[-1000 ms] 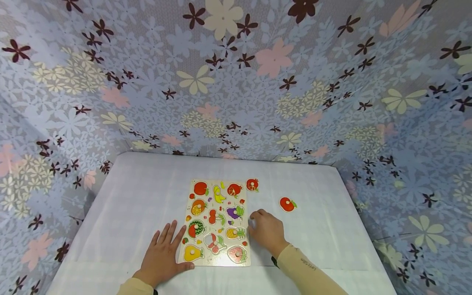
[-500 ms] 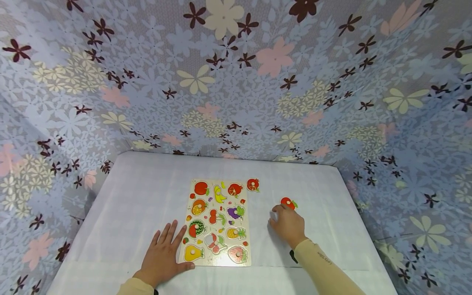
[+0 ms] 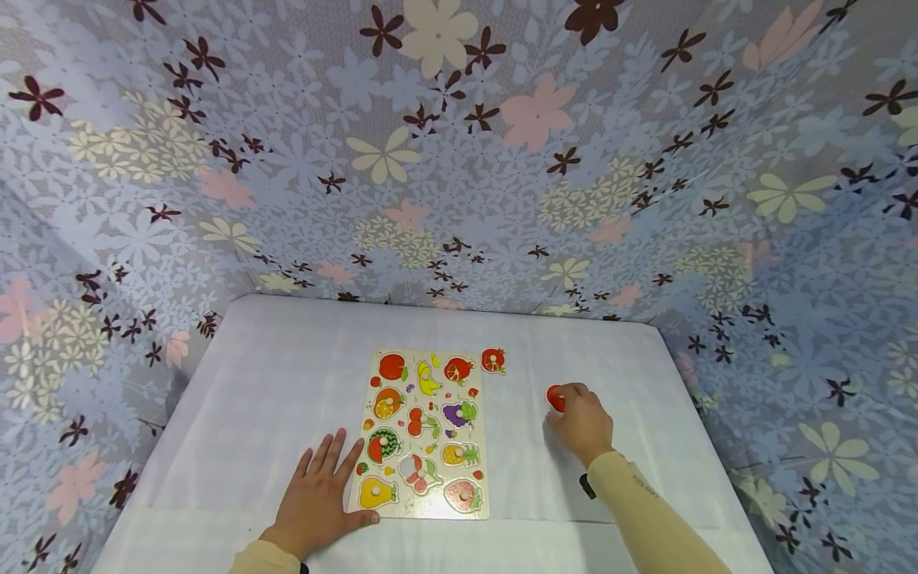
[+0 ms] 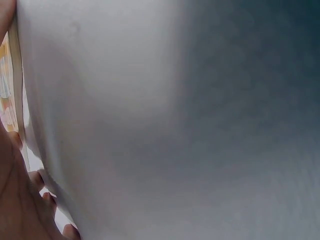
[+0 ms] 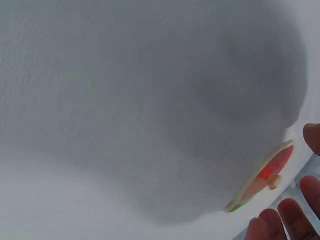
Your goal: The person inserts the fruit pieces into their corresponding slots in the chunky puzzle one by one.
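Observation:
A wooden fruit peg puzzle board (image 3: 476,402) lies on the table with its printed fruits facing up. My left hand (image 3: 315,498) rests spread beside its left edge, the thumb tip at the bottom left corner. On the right, my right hand (image 3: 584,422) is over a red apple puzzle piece (image 3: 555,398) and covers part of it. In the right wrist view, the apple piece (image 5: 267,172) lies on the table with its small peg up, and the thumb and fingers (image 5: 295,218) are apart around it, with a gap to the peg.
A pomegranate puzzle piece (image 3: 492,360) lies just off the board's upper right corner. Several pegged fruits, such as the watermelon piece (image 3: 383,443) and the grape piece (image 3: 459,413), sit in the board. A flowered curtain (image 3: 459,175) surrounds the white table (image 3: 287,359).
My right hand has moved right, away from the board's right edge, to the apple piece. The left hand and the board have stayed in place.

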`<state>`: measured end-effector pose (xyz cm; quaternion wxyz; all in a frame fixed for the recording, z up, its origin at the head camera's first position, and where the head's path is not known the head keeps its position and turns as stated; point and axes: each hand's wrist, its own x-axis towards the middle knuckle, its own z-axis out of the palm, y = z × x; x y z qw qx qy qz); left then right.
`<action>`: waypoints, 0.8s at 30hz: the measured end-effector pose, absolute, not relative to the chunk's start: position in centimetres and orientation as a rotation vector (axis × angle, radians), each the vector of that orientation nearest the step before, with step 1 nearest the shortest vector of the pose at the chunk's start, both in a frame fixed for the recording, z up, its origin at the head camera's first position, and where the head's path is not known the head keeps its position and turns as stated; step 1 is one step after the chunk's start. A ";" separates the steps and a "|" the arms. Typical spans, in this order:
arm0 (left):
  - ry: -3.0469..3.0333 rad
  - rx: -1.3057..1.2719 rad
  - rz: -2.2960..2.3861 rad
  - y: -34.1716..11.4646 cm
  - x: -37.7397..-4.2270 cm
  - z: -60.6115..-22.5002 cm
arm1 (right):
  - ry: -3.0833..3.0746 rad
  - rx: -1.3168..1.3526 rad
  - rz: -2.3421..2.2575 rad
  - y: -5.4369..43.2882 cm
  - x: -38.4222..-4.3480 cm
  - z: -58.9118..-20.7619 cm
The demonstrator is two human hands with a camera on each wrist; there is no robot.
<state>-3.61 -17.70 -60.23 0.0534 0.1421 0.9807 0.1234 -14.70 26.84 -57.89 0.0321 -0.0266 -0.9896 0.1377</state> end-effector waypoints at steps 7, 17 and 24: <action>2.976 0.434 0.373 -17.7 -3.6 -60.2 | -3.109 -0.171 0.412 27.5 -15.2 -58.6; 2.987 0.427 0.338 -17.6 -3.7 -60.4 | -3.144 -0.167 0.465 27.9 -15.5 -59.1; 2.995 0.429 0.350 -17.6 -3.6 -60.2 | -3.143 -0.200 0.476 28.0 -15.6 -59.2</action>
